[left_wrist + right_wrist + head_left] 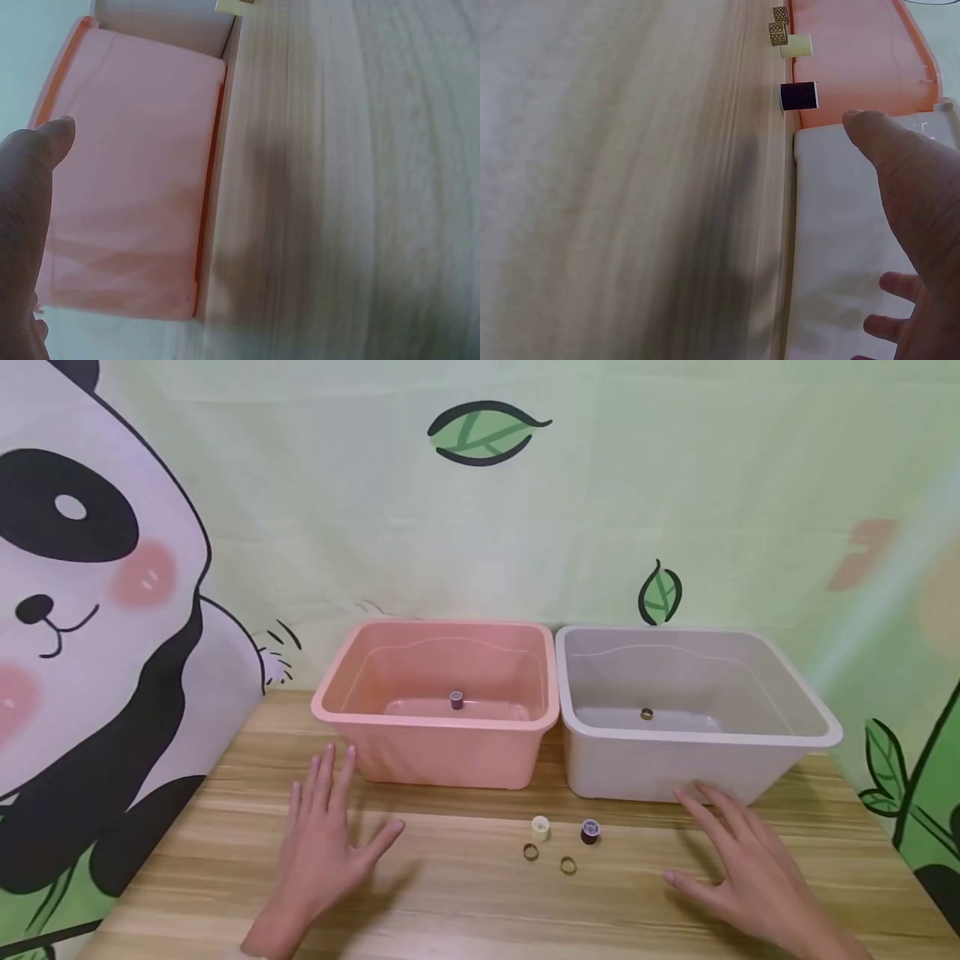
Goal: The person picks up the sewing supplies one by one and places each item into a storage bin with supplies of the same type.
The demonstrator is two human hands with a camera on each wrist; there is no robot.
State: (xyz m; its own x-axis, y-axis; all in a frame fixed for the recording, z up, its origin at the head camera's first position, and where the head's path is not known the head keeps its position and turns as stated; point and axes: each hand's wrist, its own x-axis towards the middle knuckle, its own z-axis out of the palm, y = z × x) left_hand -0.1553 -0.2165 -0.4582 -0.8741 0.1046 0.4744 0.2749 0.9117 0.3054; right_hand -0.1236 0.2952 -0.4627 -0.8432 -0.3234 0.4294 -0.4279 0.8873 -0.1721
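My left hand [324, 831] lies flat with spread fingers on the wooden table [465, 902], just in front of the pink bin [438, 760]; it holds nothing. My right hand [738, 864] hovers or rests open in front of the grey bin [622, 768]. Between the hands sit a pale yellow spool [540, 827], a dark maroon spool [590, 832] and two small brass rings [531, 852] [567, 864]. A maroon spool [456, 699] stands inside the pink bin; a brass ring [646, 714] lies in the grey bin. The right wrist view shows the maroon spool [799, 95] and yellow spool [796, 45].
The two bins stand side by side against a green cloth backdrop [525, 510] with a panda print [90, 610] at the left. The table's right edge runs close to the grey bin's corner.
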